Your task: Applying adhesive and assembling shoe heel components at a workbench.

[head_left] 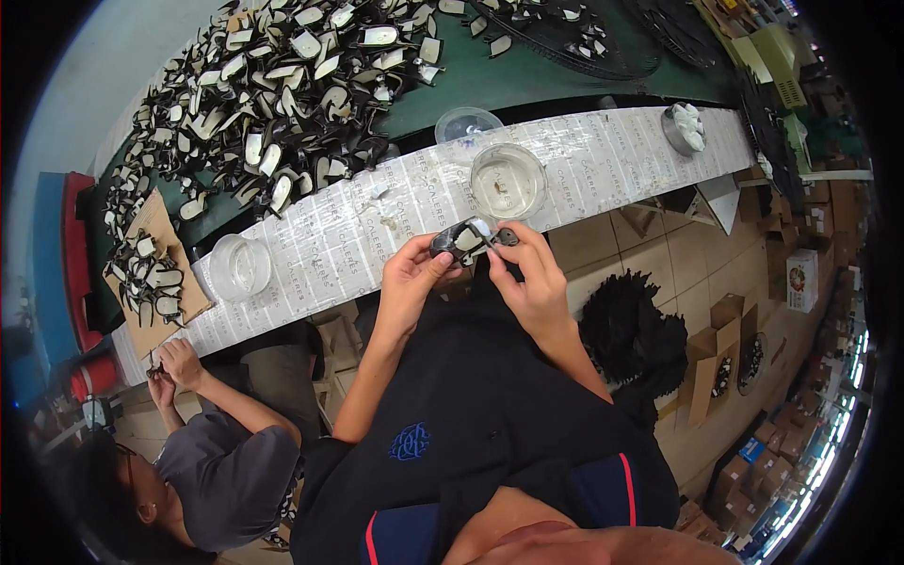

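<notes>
Over the near edge of the paper-covered bench (603, 151), my left hand (411, 275) is closed round a black strapped piece with a pale lining (463, 241), which looks like a shoe upper part. The fingers of my right hand (535, 281) pinch a dark end of the same piece on its right side. A white patch shows on its upper edge between the hands. Just beyond the hands stands a round clear tub (508, 181) with a small brownish residue inside.
A large heap of similar black pieces (282, 104) covers the green belt at the far left. Another clear tub (241, 267), a clear lid (467, 123) and a tin of white wads (685, 128) stand along the bench. A co-worker (226, 471) handles a small piece at left.
</notes>
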Demonstrator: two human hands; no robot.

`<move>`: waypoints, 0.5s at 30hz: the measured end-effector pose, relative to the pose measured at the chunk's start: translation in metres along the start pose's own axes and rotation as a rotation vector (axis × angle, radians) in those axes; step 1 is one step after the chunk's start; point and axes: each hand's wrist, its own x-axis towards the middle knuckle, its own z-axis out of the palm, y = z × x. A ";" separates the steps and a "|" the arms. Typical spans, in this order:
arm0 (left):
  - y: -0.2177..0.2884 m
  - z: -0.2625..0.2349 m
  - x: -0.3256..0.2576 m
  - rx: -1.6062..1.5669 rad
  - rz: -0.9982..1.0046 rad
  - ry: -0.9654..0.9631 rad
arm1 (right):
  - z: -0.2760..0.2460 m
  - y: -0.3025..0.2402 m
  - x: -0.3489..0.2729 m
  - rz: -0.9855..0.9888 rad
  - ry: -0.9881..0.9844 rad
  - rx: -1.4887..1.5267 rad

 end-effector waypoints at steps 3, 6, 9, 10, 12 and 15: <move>-0.002 -0.003 -0.001 0.006 0.001 0.004 | -0.003 0.001 0.001 0.007 0.034 -0.041; 0.000 -0.005 -0.003 -0.014 -0.025 0.001 | -0.007 0.004 0.002 0.037 0.081 -0.042; 0.004 -0.006 -0.005 -0.061 -0.066 -0.017 | -0.010 0.005 -0.002 0.135 0.115 0.025; 0.005 -0.006 -0.006 -0.089 -0.079 -0.032 | -0.011 0.004 -0.003 0.208 0.122 0.079; 0.005 -0.007 -0.006 -0.103 -0.089 -0.040 | -0.013 -0.002 -0.002 0.253 0.118 0.131; 0.004 -0.008 -0.006 -0.125 -0.100 -0.045 | -0.013 -0.006 -0.001 0.258 0.106 0.161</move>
